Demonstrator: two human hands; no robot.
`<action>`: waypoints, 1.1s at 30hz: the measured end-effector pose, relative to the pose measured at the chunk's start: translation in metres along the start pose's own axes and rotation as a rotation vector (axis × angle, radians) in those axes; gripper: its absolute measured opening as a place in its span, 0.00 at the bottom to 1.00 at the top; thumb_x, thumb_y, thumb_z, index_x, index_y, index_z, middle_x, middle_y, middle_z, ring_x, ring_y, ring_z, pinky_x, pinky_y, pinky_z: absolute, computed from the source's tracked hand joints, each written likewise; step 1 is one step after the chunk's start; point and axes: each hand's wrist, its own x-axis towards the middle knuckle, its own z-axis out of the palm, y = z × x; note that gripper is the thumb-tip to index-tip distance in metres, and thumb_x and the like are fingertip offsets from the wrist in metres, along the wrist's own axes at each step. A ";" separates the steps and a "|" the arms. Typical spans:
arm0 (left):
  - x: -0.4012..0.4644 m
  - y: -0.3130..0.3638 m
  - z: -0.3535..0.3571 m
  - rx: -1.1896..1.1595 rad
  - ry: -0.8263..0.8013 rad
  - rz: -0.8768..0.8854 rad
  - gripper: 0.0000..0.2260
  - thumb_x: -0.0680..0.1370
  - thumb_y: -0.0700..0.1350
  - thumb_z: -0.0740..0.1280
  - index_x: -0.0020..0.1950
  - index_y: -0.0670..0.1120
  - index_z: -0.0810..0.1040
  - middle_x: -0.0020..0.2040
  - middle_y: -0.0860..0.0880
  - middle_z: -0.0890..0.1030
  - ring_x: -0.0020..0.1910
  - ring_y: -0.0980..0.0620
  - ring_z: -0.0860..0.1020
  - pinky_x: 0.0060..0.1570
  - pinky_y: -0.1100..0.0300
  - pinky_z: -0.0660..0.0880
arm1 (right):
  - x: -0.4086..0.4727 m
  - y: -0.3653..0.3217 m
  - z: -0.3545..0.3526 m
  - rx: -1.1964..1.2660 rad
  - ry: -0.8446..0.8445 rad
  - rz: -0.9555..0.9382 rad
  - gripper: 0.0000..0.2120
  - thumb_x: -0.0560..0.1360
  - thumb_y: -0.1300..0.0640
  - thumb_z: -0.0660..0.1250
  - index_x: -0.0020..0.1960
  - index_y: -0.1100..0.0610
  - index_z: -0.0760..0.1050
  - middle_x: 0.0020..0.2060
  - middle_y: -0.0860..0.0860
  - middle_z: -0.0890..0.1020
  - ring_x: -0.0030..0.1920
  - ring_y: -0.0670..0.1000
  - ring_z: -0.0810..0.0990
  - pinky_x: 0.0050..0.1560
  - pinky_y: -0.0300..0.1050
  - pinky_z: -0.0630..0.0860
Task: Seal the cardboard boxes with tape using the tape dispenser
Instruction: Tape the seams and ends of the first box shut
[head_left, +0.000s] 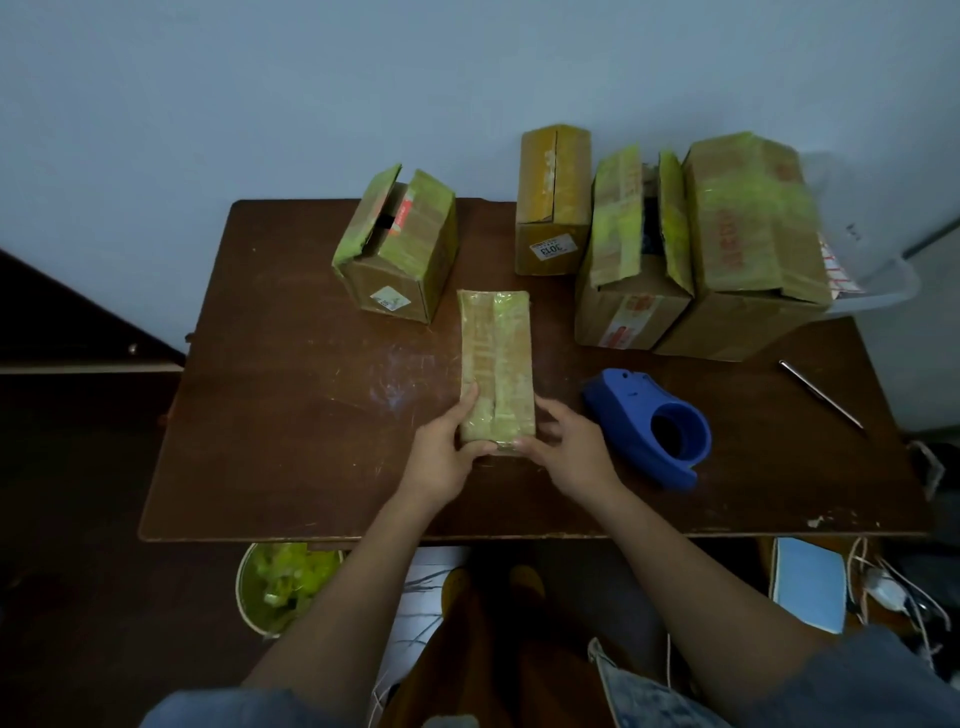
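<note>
A long, flat cardboard box covered in yellowish tape lies in the middle of the brown table, its length running away from me. My left hand grips its near left corner, thumb on the near edge. On the near right corner rests my right hand, fingers on the side and thumb on the front edge. The blue tape dispenser lies on the table just right of my right hand, untouched.
Several taller boxes stand at the back: one with raised flaps at left, a closed one in the centre, an open one and a large one at right. A pen lies far right. A bin sits below the front edge.
</note>
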 end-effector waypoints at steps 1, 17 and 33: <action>0.000 -0.001 -0.001 0.055 0.011 0.023 0.34 0.74 0.39 0.73 0.76 0.50 0.62 0.70 0.47 0.73 0.66 0.55 0.72 0.65 0.65 0.68 | 0.000 -0.001 0.000 0.005 -0.010 -0.013 0.32 0.74 0.58 0.73 0.75 0.53 0.66 0.66 0.52 0.77 0.64 0.51 0.77 0.64 0.53 0.76; -0.016 0.013 -0.010 0.472 -0.098 0.045 0.53 0.74 0.38 0.72 0.75 0.63 0.31 0.73 0.43 0.67 0.67 0.44 0.71 0.60 0.49 0.73 | -0.009 0.019 -0.067 -0.691 0.528 0.241 0.33 0.70 0.41 0.74 0.63 0.62 0.68 0.59 0.58 0.74 0.63 0.59 0.70 0.61 0.53 0.71; -0.003 0.058 -0.005 0.333 0.086 0.194 0.24 0.78 0.35 0.64 0.75 0.44 0.66 0.74 0.46 0.68 0.73 0.50 0.65 0.71 0.62 0.58 | -0.006 0.024 -0.086 -0.608 0.081 0.153 0.16 0.76 0.44 0.68 0.57 0.52 0.71 0.47 0.48 0.76 0.48 0.50 0.77 0.47 0.48 0.76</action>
